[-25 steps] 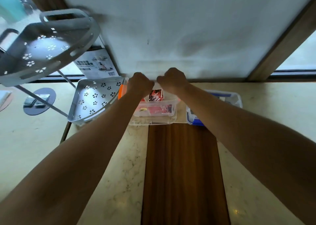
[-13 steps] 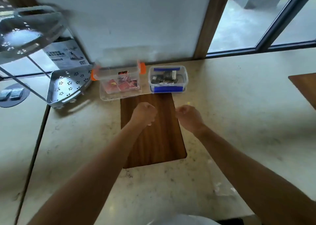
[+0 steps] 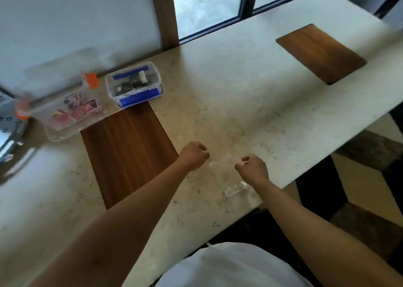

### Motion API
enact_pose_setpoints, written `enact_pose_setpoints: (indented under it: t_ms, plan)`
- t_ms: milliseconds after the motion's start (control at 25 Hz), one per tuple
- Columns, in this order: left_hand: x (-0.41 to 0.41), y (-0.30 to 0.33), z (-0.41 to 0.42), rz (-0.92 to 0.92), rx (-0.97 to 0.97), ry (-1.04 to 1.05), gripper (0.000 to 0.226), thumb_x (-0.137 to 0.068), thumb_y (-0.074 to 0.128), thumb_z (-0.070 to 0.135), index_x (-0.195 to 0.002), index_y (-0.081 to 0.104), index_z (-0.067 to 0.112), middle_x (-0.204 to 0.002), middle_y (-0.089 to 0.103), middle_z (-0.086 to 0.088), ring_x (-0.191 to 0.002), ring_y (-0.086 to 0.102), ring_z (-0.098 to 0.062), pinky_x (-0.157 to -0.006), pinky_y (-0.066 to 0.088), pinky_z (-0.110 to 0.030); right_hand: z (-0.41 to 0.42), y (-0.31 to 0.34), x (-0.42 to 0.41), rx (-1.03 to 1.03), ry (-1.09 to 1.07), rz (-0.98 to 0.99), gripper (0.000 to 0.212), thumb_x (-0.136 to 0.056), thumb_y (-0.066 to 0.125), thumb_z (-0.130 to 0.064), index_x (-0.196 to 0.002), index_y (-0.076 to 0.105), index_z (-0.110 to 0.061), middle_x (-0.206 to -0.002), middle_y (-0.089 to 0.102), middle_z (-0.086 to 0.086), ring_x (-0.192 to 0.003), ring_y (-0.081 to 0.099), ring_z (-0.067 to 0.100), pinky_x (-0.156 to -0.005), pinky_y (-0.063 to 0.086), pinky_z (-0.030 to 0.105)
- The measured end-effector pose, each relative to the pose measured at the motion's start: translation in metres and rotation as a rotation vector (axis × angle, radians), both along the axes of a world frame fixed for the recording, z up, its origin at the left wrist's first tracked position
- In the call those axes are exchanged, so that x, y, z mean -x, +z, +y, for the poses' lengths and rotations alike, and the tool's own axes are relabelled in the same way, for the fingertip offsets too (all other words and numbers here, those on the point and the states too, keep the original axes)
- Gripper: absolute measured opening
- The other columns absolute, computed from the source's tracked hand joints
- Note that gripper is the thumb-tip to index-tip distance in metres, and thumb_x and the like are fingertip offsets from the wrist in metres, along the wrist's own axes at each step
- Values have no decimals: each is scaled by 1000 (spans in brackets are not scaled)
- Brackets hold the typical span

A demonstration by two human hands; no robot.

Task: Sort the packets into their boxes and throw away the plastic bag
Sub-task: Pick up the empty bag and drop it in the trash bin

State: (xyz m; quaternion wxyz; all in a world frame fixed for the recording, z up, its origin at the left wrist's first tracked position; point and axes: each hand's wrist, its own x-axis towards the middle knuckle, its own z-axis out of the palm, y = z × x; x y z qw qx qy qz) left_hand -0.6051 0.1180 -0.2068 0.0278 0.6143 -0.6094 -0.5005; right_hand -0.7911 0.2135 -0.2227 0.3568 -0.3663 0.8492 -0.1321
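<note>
A clear, empty plastic bag (image 3: 221, 170) lies flat on the marble counter (image 3: 229, 103) near its front edge. My left hand (image 3: 193, 155) is curled at the bag's left top corner, fingers closed on it. My right hand (image 3: 253, 168) sits at the right top corner with thumb and finger slightly apart. At the back left stand a clear box with orange clips (image 3: 72, 112) holding red packets and a clear box with blue clips (image 3: 134, 84) holding dark packets; both are well away from my hands.
A wooden inset (image 3: 128, 151) lies left of my hands and another wooden inset (image 3: 320, 53) at the far right. A grey perforated rack (image 3: 8, 125) stands at the left edge. The counter's front edge runs just right of my right hand.
My hands have pulled back from the orange-clipped box and moved right to the plastic bag. The view has swung right and down.
</note>
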Motion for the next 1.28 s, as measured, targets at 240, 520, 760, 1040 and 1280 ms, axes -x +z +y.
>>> enact_pose_setpoints:
  t_ms: [240, 520, 760, 1040, 1280]
  plan:
    - [51, -41, 31, -119, 85, -96, 45, -90, 67, 21, -133, 58, 11, -121, 67, -13, -103, 62, -28, -81, 44, -29, 60, -37, 4, 4, -24, 79, 57, -76, 75, -41, -120, 50, -16, -124, 46, 12, -108, 52, 31, -95, 47, 39]
    - [34, -50, 80, 25, -136, 60, 17, -85, 74, 16, -101, 72, 11, -100, 72, -10, -90, 68, -24, -83, 59, -40, 86, -46, 1, -6, -25, 121, 31, -72, 72, -39, -93, 53, -25, -109, 46, 3, -106, 44, 25, -94, 44, 35]
    - [37, -45, 119, 45, -149, -194, 11, -85, 75, 16, -86, 76, 5, -80, 71, -10, -69, 62, -20, -64, 47, -28, 141, -40, -5, 89, -414, -280, 13, -81, 70, -17, -86, 60, -23, -89, 64, -5, -83, 62, 13, -66, 48, 25]
    - [83, -31, 169, 115, -35, -385, 19, -85, 72, 28, -70, 71, 16, -65, 68, -2, -64, 62, -16, -63, 50, -31, 231, -35, 25, 371, -965, -736, 37, -82, 71, 1, -114, 61, -17, -96, 72, 9, -86, 71, 20, -69, 56, 28]
    - [147, -44, 227, 193, -352, -346, 13, -90, 73, 13, -84, 64, 6, -82, 72, -21, -70, 72, -23, -70, 62, -35, 312, -49, 78, 429, -1152, -828, 37, -84, 68, 7, -115, 61, -13, -91, 72, 8, -79, 71, 16, -67, 56, 29]
